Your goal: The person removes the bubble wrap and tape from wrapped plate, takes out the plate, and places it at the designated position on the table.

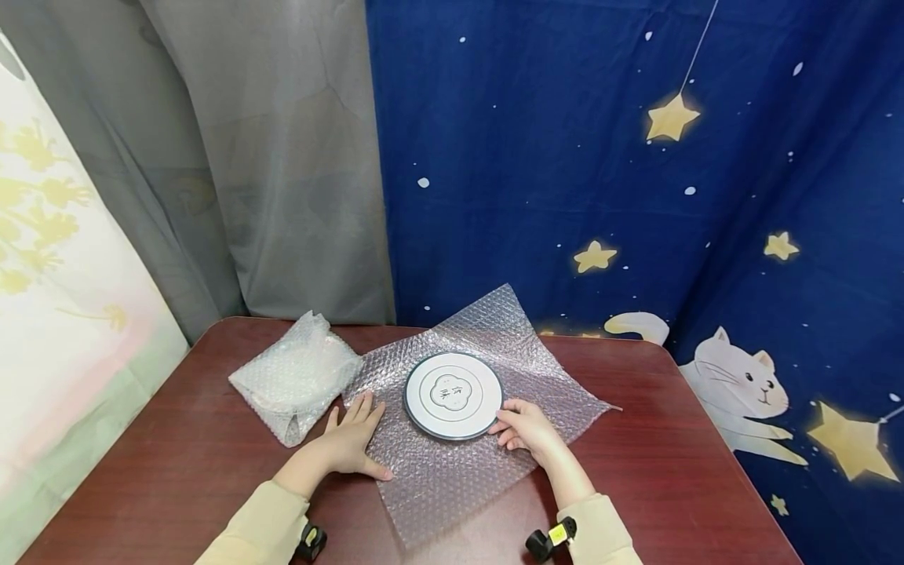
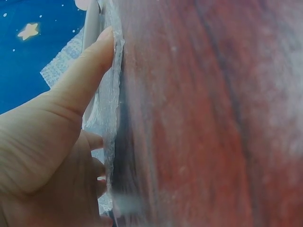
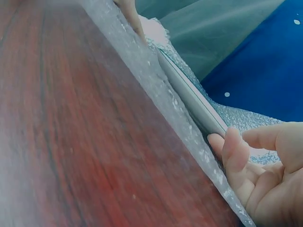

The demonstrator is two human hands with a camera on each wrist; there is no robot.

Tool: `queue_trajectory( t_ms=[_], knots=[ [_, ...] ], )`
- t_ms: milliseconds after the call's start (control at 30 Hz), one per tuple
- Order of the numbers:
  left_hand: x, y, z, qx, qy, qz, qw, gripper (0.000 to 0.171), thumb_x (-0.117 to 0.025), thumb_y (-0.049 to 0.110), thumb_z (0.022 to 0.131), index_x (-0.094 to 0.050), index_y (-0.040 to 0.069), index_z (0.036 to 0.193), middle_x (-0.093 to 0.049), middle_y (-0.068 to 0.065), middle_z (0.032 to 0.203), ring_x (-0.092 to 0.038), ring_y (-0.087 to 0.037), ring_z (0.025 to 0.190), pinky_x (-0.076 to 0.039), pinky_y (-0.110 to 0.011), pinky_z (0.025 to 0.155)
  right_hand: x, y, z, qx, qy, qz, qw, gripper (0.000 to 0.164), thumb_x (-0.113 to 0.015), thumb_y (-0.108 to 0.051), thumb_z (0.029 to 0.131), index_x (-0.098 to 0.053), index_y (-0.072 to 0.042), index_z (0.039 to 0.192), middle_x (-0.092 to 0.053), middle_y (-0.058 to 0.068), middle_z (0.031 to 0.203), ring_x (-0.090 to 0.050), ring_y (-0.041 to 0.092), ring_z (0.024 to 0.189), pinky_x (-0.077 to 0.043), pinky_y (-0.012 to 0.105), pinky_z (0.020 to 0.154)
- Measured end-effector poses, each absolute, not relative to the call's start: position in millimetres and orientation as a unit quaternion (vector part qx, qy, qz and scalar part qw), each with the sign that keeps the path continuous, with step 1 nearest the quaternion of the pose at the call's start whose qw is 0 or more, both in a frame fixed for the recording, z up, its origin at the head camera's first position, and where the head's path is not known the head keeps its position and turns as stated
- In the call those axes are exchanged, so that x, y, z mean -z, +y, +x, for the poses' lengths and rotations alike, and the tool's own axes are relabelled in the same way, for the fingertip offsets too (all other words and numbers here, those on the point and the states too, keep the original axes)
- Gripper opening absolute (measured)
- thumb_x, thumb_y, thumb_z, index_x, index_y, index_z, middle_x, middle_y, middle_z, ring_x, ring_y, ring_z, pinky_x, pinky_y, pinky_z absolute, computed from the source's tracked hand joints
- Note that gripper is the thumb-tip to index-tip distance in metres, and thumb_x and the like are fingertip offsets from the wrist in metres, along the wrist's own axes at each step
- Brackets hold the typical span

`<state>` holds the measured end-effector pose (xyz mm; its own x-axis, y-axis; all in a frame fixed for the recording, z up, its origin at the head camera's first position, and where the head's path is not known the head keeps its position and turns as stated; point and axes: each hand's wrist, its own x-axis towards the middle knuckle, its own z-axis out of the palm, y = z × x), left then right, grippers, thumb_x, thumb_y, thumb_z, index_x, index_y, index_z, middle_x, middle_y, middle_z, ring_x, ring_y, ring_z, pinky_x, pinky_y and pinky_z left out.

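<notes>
Beige-sleeved left hand [image 1: 344, 447] splays on bubble wrap [image 1: 452, 482]; right hand [image 1: 526, 429] pinches the plate [image 1: 452, 396] by its rim.

The head view is bright; glare pales the tabletop [image 2: 203, 113] in softer wrist views.

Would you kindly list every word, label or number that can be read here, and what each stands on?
Plate: dark characters at its centre, too small to read with certainty.
Right-wrist device: yellow label, any marking too small to read.
No other writing shows clearly.
</notes>
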<state>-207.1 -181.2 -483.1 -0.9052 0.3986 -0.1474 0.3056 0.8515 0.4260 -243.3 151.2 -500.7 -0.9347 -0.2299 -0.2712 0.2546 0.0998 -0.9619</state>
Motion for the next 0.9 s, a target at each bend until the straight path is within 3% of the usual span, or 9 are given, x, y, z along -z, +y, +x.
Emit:
queue_trajectory(
  t_ms=[333, 900],
  knots=[
    [484, -181, -208, -0.195, 0.956, 0.183, 0.118, 0.121, -0.081, 0.061, 0.060, -0.028, -0.005, 0.147, -0.008, -0.032, 0.152, -0.004, -0.042, 0.142, -0.002, -0.069, 0.103, 498, 148, -242, 0.683, 0.708, 0.025, 0.179, 0.039, -0.048, -0.006, 0.098, -0.037, 0.015, 0.128, -0.068, 0.013, 0.077, -0.055, 0.005, 0.048, -0.043, 0.017, 0.042],
    [488, -183, -207, -0.209, 0.955, 0.176, 0.115, 0.121, -0.083, 0.058, 0.060, -0.027, -0.004, 0.148, -0.007, -0.030, 0.153, -0.003, -0.042, 0.142, -0.001, -0.069, 0.103, 501, 137, -240, 0.652, 0.748, 0.044, 0.118, 0.027, -0.054, -0.001, 0.092, -0.049, 0.013, 0.114, -0.068, 0.017, 0.071, -0.050, 0.006, 0.042, -0.036, 0.017, 0.036]
  ],
)
